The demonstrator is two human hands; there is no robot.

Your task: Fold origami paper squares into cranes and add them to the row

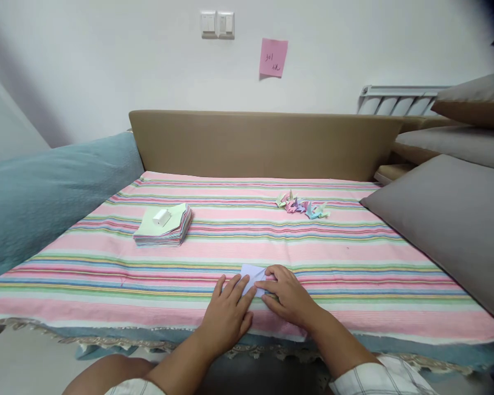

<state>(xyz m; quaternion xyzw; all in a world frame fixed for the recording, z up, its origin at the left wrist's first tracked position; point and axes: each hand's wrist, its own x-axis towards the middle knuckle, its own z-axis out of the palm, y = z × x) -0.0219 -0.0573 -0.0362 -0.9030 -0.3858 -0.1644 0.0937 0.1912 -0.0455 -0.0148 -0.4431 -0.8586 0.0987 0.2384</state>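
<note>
A small sheet of pale lavender origami paper (252, 271) lies folded on the striped cloth near the front edge, creases showing on its face. My left hand (229, 311) rests flat with fingers spread, its fingertips on the left part of the paper. At the paper's right side, my right hand (287, 293) has its fingers bent around the edge, with the index fingertip pressing near the middle. Part of the paper's right side is hidden under those fingers.
A stack of coloured paper (163, 225) with a white charger plug (162, 217) on top is at the left. Several folded paper cranes (300, 206) lie at the back right. Grey cushions (448, 219) border the right, a blue bolster (66, 186) the left.
</note>
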